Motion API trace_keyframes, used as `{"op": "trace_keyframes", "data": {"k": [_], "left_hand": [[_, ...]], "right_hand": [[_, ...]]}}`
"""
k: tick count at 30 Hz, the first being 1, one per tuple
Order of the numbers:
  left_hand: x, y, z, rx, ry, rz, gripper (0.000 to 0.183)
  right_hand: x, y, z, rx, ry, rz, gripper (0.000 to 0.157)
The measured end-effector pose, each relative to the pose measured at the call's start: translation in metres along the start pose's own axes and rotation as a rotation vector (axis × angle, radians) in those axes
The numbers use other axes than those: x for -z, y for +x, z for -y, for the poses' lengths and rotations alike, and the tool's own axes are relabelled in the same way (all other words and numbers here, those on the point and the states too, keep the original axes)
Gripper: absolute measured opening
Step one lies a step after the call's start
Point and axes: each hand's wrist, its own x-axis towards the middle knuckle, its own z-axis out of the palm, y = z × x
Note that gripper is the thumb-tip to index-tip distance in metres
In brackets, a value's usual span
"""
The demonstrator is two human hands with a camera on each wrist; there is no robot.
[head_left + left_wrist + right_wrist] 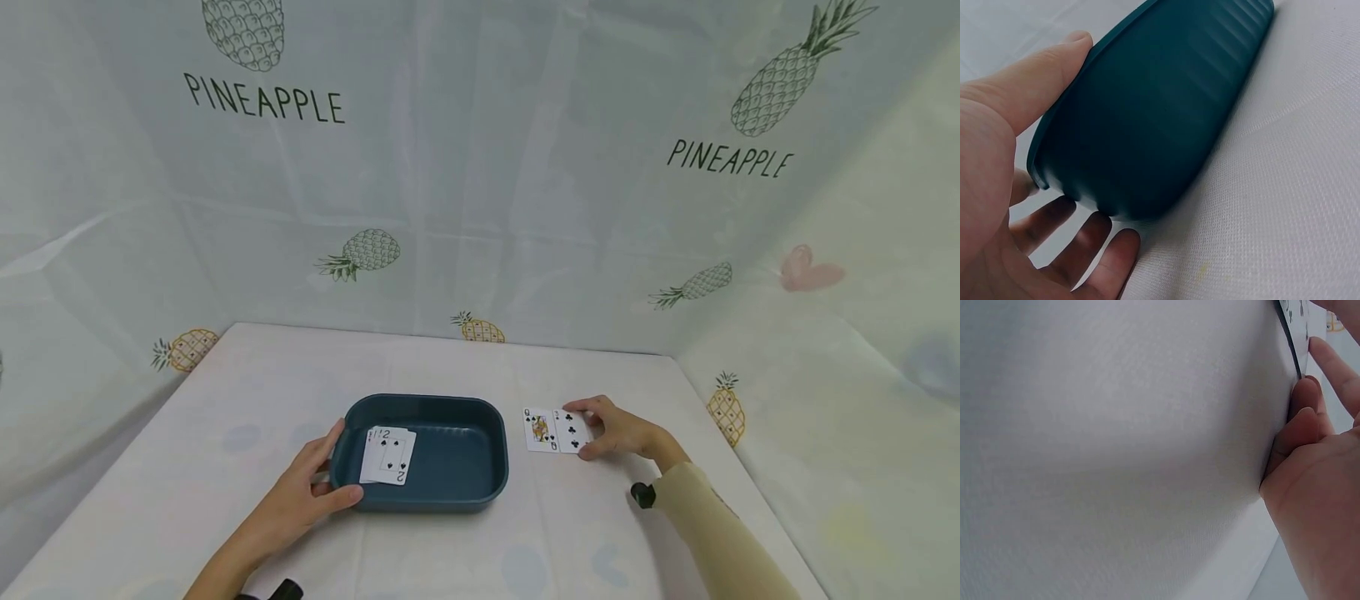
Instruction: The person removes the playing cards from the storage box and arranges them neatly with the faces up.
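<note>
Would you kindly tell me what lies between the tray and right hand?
The head view shows bare cloth beside the tray, then a queen card, then a second card touching the right hand.

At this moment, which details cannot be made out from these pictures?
Head view: faces of lower cards in the tray, mostly covered by the top card.
Head view: right corners of the clubs card, under the right hand.
Left wrist view: tray's inside, behind its wall.
</note>
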Motion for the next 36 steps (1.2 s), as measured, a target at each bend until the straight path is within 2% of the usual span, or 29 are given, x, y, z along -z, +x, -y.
{"op": "trace_keyframes", "data": {"k": [24,36], "left_hand": [[0.0002,0.0027,0.0017,-0.006,0.02,-0.008,0.098],[0.0002,0.0022,0.0035,-0.026,-0.001,-0.005,0.098]], "right_hand": [[0.0018,0.0019,0.0002,-0.007,-0.011,0.01,0.087],[0.0011,0.0022,-0.0002,-0.01,-0.011,0.005,0.088]]}}
